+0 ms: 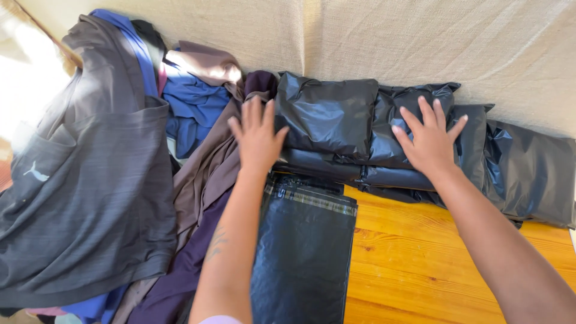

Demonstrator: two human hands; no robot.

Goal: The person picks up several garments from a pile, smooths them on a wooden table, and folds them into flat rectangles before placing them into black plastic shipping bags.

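With both hands flat and fingers spread, gripping nothing, the left hand (258, 139) and right hand (429, 141) should press evenly on the filled black mailer bags (336, 120) stacked at the desk's (420, 252) far edge.

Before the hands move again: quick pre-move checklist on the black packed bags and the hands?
1. Left hand flat on the left end of the row of filled black bags, fingers spread: ok.
2. Right hand flat on the middle of that row, nothing gripped: ok.
3. Filled bags lie side by side against the beige cloth backdrop, none off the wooden table: ok.
4. Stack of flat empty black bags lies under the left forearm, within reach: ok.
5. Clothes pile spills up against the empty bags' left edge: not ok.
6. Filled bags sealed shut: cannot tell.
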